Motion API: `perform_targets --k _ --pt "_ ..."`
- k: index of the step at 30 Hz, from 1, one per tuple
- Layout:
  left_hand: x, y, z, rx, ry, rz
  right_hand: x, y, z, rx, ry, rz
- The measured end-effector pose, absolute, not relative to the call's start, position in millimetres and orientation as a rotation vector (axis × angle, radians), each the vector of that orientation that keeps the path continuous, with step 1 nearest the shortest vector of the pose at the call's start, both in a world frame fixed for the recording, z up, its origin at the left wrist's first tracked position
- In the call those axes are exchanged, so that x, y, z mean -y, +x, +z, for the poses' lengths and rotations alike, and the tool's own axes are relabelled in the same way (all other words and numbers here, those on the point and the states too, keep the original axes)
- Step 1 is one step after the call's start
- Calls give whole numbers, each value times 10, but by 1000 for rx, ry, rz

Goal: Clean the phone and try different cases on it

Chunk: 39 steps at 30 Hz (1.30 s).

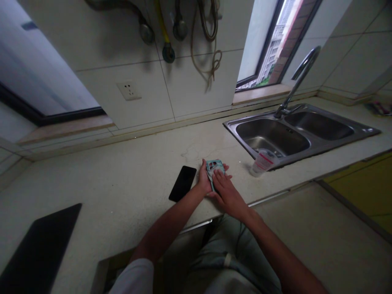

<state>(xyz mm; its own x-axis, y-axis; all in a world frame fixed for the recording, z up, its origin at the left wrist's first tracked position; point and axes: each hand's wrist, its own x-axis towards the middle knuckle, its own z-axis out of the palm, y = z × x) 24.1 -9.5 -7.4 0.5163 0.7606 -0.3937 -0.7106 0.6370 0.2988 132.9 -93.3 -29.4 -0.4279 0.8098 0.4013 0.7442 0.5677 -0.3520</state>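
Both hands are closed on a small teal packet [214, 168] held just above the front part of the pale worktop [122, 179], so the step in hand looks like working the packet open or flattening it between the hands. The left hand [204, 179] grips its left edge with the fingers curled around from behind, while the right hand [225, 192] lies over the lower half with its fingers pressed flat on the front; how tightly the right fingers pinch cannot be told, since the thumb is hidden. The packet is soft and flat, teal with a small dark and red printed patch near its top, and it seems slightly bent in the grip; whether it is sealed or already torn is too small to tell. Judging from the hold, the next move would call for a firm pinch at the top edge with one hand while the other keeps the body steady, and some care not to spill whatever is inside. A black phone [183, 183] lies face up just left of the left hand, and a clear plastic cup [262, 162] with a pink label lies tipped at the near rim of the steel sink [364, 131], a little to the right of the hands.
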Motion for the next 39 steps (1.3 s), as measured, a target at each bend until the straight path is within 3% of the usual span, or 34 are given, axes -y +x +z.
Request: perform_targets --k 6,18,39 --pt "106 212 -98 -462 77 915 1406 1345 -230 2376 -1019 116" --pt "123 201 -35 -461 34 881 1349 1855 -251 2116 -888 47" --pt "90 229 -219 -454 86 829 1262 1392 -276 2245 -720 52"
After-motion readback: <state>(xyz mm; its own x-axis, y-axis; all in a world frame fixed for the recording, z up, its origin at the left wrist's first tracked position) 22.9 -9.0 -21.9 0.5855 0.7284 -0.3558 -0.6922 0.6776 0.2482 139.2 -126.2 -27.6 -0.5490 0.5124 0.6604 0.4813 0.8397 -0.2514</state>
